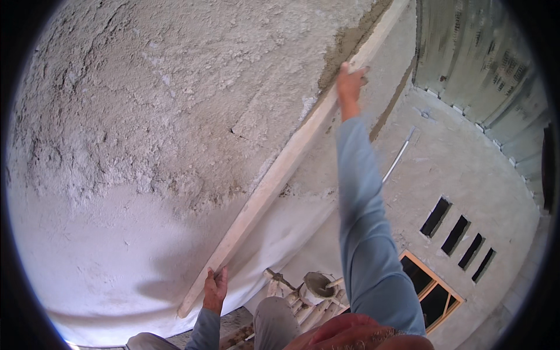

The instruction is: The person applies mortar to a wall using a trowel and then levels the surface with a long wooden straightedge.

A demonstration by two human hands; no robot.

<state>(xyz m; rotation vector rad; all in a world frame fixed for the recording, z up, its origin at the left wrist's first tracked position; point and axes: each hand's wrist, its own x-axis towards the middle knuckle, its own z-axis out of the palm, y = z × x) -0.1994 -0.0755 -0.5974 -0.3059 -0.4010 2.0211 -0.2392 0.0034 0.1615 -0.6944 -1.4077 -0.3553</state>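
A long, pale wooden straightedge (274, 184) lies slantwise along the plastered wall, running from the lower left to the top right. My left hand (214, 289) grips it close to its lower end. Higher up, with the arm stretched out, my right hand (351, 86) is closed around its edge. Rough, lumpy plaster (134, 111) covers the wall to the left of the board. A darker, damp-looking strip of mortar (335, 58) borders the board's upper part. Below, the wall turns smooth and whitish (87, 251).
A mortar bucket (318, 284) stands on wooden planks (312, 315) beside my knee, with a mortar-caked tool (280, 278) next to it. To the right are a thin pale rod (399, 153), several dark wall slots (435, 217), a wood-framed window (434, 287) and corrugated metal sheeting (466, 52).
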